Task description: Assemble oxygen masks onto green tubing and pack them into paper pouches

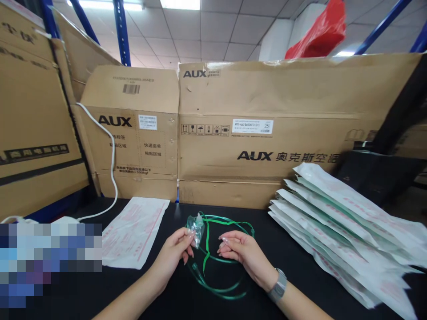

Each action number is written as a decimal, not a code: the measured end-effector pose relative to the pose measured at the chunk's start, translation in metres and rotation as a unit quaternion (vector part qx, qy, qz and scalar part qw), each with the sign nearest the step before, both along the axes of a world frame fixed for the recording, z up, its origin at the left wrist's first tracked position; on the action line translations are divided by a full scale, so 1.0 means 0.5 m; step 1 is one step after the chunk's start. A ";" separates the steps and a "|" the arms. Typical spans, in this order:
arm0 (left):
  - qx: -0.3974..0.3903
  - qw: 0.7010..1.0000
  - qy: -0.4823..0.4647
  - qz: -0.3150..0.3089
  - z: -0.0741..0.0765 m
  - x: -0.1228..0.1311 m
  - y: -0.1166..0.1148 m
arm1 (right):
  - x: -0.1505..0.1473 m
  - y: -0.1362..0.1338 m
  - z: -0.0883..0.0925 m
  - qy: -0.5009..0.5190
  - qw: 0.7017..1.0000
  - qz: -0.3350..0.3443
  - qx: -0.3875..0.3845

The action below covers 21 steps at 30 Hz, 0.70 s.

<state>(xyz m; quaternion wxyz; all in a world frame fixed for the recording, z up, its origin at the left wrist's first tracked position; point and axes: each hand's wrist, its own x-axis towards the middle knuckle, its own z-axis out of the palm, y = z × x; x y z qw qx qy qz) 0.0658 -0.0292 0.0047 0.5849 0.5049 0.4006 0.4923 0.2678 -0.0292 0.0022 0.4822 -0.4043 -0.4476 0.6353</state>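
My left hand is closed around a small clear plastic mask with a green strap. Coils of thin green tubing trail from the mask across the black table. My right hand, a watch on its wrist, pinches the green tubing just right of the mask. Both hands hover low over the table near its front middle.
A flat white pouch lies to the left of my hands. A fanned stack of sealed white pouches fills the right side. Large AUX cardboard boxes wall off the back. A white cable hangs at the left.
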 end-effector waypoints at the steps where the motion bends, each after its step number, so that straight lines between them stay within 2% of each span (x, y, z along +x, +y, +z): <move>1: 0.000 1.000 0.000 -0.003 -0.002 0.000 0.001 | -0.002 -0.001 0.000 -0.007 1.000 0.000 -0.005; 7: -0.010 1.000 -0.015 -0.018 -0.006 -0.004 0.003 | -0.018 -0.012 -0.004 -0.015 0.999 0.029 0.006; 15: -0.053 0.997 -0.019 -0.059 -0.005 0.010 -0.014 | -0.037 -0.040 0.020 0.067 0.997 0.039 0.016; 21: -0.062 0.995 -0.029 -0.068 -0.001 0.018 -0.024 | -0.042 -0.055 0.031 0.075 0.994 0.068 0.047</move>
